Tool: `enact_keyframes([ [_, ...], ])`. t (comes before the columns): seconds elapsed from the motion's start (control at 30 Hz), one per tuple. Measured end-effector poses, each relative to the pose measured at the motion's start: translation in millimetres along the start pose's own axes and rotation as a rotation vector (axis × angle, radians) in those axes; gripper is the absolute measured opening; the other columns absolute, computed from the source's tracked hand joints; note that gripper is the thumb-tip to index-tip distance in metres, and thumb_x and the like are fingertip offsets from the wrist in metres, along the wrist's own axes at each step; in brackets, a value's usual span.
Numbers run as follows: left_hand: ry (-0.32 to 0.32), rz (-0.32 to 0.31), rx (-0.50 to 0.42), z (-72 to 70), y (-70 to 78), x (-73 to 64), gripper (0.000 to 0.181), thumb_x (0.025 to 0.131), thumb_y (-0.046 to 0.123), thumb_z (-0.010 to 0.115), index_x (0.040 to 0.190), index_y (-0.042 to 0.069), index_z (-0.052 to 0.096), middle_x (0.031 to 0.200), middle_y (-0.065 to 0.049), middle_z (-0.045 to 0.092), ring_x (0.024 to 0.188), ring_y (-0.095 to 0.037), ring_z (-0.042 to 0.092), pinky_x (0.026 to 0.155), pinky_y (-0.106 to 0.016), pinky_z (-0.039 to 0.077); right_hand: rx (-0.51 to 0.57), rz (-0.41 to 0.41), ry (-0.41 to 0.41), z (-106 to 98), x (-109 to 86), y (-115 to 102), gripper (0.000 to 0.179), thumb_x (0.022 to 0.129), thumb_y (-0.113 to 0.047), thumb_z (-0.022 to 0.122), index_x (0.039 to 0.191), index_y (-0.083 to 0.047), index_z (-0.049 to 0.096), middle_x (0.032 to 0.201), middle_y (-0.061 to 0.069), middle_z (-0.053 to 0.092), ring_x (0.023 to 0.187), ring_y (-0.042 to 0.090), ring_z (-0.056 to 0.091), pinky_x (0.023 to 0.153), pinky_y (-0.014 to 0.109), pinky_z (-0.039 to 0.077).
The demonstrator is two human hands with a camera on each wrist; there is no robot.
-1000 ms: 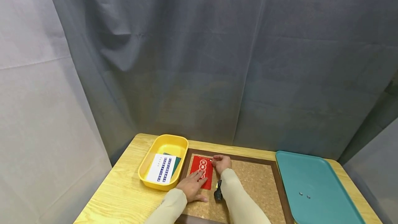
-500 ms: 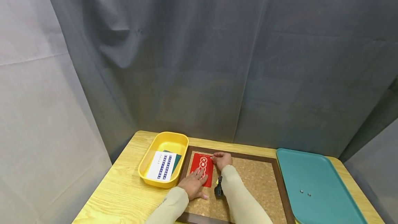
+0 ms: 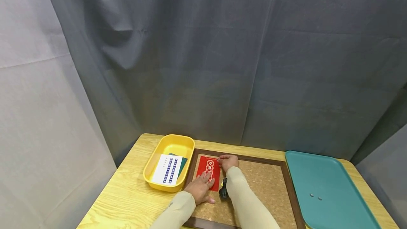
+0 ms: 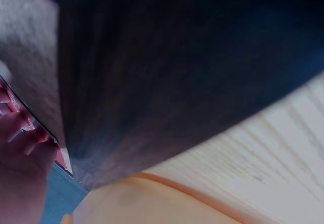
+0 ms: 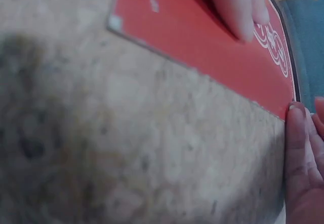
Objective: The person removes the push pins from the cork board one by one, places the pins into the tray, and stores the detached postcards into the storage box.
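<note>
Head view shows, at lower centre, the left hand (image 3: 198, 189) spread flat on the red card (image 3: 208, 167), apparently to steady it, while the right hand (image 3: 229, 162) touches its corner, grip unclear.

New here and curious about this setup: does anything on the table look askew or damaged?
Nothing looks spilled or broken. In the yellow bin, the white printed card sits askew over a green card, their edges misaligned. The red envelope under the left hand lies flat.
</note>
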State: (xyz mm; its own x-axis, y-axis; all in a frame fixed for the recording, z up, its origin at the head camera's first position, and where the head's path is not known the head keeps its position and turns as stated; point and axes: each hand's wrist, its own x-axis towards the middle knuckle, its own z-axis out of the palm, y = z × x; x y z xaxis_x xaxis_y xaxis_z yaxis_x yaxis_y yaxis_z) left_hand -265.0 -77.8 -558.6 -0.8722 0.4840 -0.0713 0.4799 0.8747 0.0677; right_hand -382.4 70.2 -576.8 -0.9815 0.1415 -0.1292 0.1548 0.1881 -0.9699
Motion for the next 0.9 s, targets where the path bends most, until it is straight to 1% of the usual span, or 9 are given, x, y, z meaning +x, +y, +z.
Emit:
enact_keyframes([
  [0.17, 0.0, 0.006, -0.01, 2.3, -1.9, 0.9, 0.08, 0.077, 0.058, 0.066, 0.142, 0.014, 0.049, 0.153, -0.013, 0.035, 0.141, -0.031, 0.03, 0.114, -0.039, 0.031, -0.031, -0.006, -0.005, 2, 1.5, -1, 0.012, 0.085, 0.006, 0.065, 0.095, 0.011, 0.069, 0.087, 0.02, 0.071, 0.06, 0.015, 0.063, 0.053, 0.024, 0.054],
  [0.37, 0.014, 0.029, -0.02, 6.2, -5.6, 3.4, 0.08, 0.078, 0.058, 0.065, 0.142, 0.012, 0.049, 0.152, -0.014, 0.035, 0.141, -0.033, 0.031, 0.113, -0.04, 0.031, -0.093, 0.024, 0.025, 5, 4.3, -3, 0.007, 0.083, 0.005, 0.068, 0.09, 0.004, 0.07, 0.081, 0.013, 0.071, 0.06, 0.015, 0.062, 0.051, 0.025, 0.053],
  [0.4, 0.015, 0.03, -0.021, 6.5, -5.8, 3.4, 0.08, 0.078, 0.058, 0.065, 0.142, 0.012, 0.049, 0.152, -0.014, 0.035, 0.141, -0.033, 0.031, 0.113, -0.04, 0.031, -0.119, 0.021, 0.034, 5, 5.1, -2, 0.005, 0.083, 0.004, 0.069, 0.088, 0.003, 0.07, 0.08, 0.012, 0.071, 0.06, 0.015, 0.061, 0.051, 0.026, 0.053],
  [0.5, 0.014, 0.034, -0.026, 6.6, -5.2, 3.4, 0.08, 0.078, 0.057, 0.066, 0.142, 0.012, 0.05, 0.152, -0.014, 0.036, 0.141, -0.032, 0.031, 0.113, -0.04, 0.031, -0.243, -0.016, 0.074, 7, 7.0, -1, 0.003, 0.081, -0.001, 0.072, 0.081, -0.003, 0.07, 0.077, 0.008, 0.068, 0.064, 0.017, 0.059, 0.055, 0.029, 0.051],
  [0.63, 0.015, 0.037, -0.023, 6.5, -4.6, 3.5, 0.079, 0.078, 0.057, 0.067, 0.141, 0.012, 0.051, 0.151, -0.014, 0.037, 0.141, -0.032, 0.032, 0.113, -0.039, 0.032, -0.364, -0.068, 0.117, 9, 6.5, -1, 0.006, 0.081, -0.004, 0.071, 0.078, -0.008, 0.068, 0.079, 0.009, 0.063, 0.071, 0.022, 0.057, 0.061, 0.034, 0.05],
  [0.7, 0.022, 0.038, -0.015, 6.5, -4.5, 3.9, 0.079, 0.078, 0.057, 0.067, 0.141, 0.012, 0.051, 0.151, -0.014, 0.037, 0.14, -0.032, 0.032, 0.113, -0.039, 0.032, -0.372, -0.07, 0.121, 10, 6.7, -2, 0.008, 0.081, -0.003, 0.07, 0.077, -0.008, 0.066, 0.078, 0.01, 0.062, 0.071, 0.024, 0.058, 0.06, 0.036, 0.05],
  [0.9, 0.025, 0.039, -0.016, 8.0, -5.5, 4.0, 0.08, 0.078, 0.057, 0.067, 0.141, 0.011, 0.05, 0.151, -0.015, 0.037, 0.14, -0.033, 0.032, 0.113, -0.04, 0.032, -0.374, -0.047, 0.114, 11, 7.5, -5, 0.011, 0.08, -0.001, 0.071, 0.076, -0.009, 0.064, 0.075, 0.009, 0.061, 0.068, 0.023, 0.056, 0.056, 0.033, 0.047],
])
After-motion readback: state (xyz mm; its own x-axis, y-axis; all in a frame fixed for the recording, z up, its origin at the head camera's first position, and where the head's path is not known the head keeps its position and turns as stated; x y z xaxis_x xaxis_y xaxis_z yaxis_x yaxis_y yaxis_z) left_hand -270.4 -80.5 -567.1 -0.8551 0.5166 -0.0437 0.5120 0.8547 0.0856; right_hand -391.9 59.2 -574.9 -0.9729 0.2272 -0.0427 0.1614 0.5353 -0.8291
